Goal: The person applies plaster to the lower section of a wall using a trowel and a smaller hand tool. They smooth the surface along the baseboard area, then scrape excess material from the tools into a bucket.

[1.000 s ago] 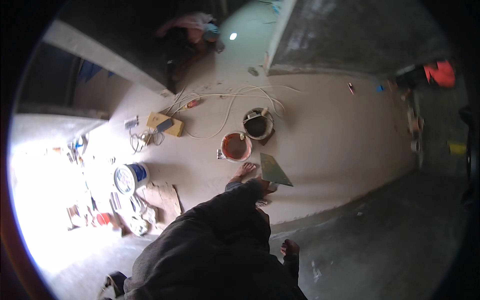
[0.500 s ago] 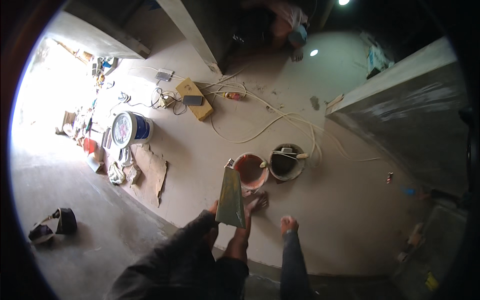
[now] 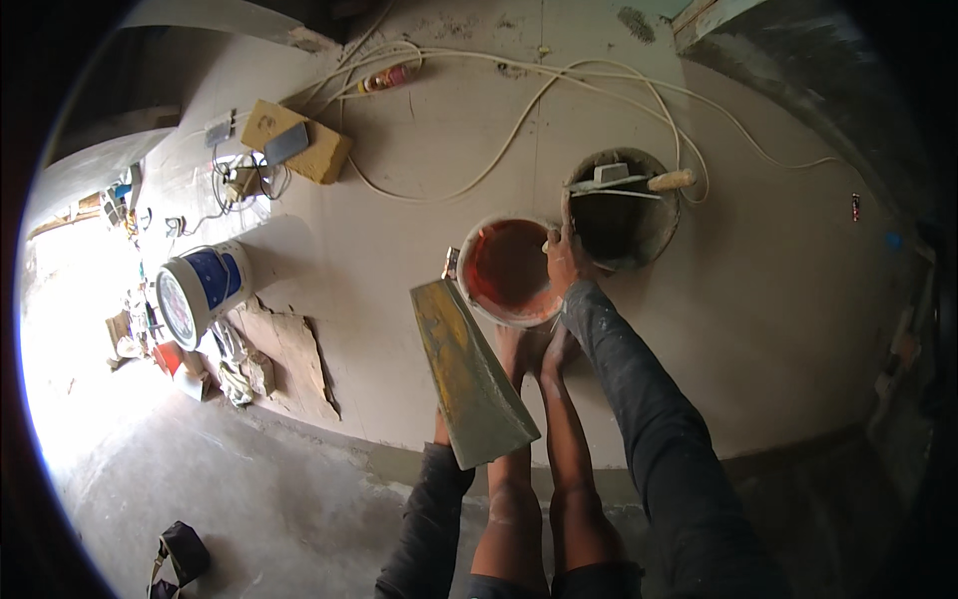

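Observation:
My left hand point(image 3: 440, 430), mostly hidden, holds up a long, flat plasterer's hawk point(image 3: 469, 369) from beneath. The hawk is greenish grey with yellow smears and tilts in front of my legs. My right hand point(image 3: 567, 255) is at the right rim of a bucket point(image 3: 486, 317) with a reddish inside, its fingers curled where a pale handle rested; what they grip is hidden. Just right of it stands a dark bucket point(image 3: 659, 240). Across its mouth lies a trowel with a pale handle point(image 3: 672, 180), beside a small grey block point(image 3: 611, 173).
A pale cable point(image 3: 479, 190) loops over the floor beyond the buckets. A yellow block point(image 3: 319, 155) carries a phone point(image 3: 286, 145). To the left are a white-and-blue pail point(image 3: 225, 280), a torn brown sheet point(image 3: 289, 349) and, lower down, a dark bag point(image 3: 185, 554). A wall corner point(image 3: 738, 40) juts in at upper right.
My right hand has moved from open floor on the right to the reddish bucket's rim, over the pale handle there. The hawk has tilted and appears larger. My view has shifted closer over the buckets.

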`<state>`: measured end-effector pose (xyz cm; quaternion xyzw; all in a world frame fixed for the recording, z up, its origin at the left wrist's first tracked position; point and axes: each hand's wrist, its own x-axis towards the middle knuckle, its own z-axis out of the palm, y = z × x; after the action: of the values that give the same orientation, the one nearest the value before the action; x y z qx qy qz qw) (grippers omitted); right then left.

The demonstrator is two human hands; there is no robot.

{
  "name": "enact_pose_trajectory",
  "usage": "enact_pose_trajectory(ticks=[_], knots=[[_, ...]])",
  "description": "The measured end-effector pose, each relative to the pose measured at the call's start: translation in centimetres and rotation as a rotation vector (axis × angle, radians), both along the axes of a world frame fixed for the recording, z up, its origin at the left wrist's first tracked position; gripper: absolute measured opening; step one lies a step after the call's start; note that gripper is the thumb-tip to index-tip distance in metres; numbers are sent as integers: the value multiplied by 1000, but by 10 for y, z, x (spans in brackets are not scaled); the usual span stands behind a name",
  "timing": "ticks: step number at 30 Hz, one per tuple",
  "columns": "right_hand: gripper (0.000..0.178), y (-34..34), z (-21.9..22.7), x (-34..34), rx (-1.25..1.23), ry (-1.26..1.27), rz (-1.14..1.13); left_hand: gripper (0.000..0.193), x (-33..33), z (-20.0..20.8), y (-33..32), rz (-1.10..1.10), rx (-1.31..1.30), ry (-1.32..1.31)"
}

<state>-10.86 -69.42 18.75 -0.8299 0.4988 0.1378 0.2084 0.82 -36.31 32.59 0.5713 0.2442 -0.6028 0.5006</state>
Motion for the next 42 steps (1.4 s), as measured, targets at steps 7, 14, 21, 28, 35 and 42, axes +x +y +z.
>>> enact_pose_trajectory(ticks=[7, 14, 21, 28, 35, 42], knots=[[22, 5, 27, 1, 39, -131, 59, 29, 34, -27, -31, -31, -69, -55], [27, 28, 110, -59, 216, -470, -461, 29, 66, -76, -114, -71, -202, -173], [35, 42, 199, -128, 1105, -958, -1273, 30, 73, -111, -170, -109, -314, -234], [34, 66, 269, -161, 748, -645, -739, 35, 62, -121, -193, -34, -430, -77], [40, 98, 299, -162, 262, -561, -507, 41, 31, -174, -203, -504, -400, -958], [44, 107, 284, -168, 171, -624, -602, 44, -30, -112, -253, -115, -612, -581]])
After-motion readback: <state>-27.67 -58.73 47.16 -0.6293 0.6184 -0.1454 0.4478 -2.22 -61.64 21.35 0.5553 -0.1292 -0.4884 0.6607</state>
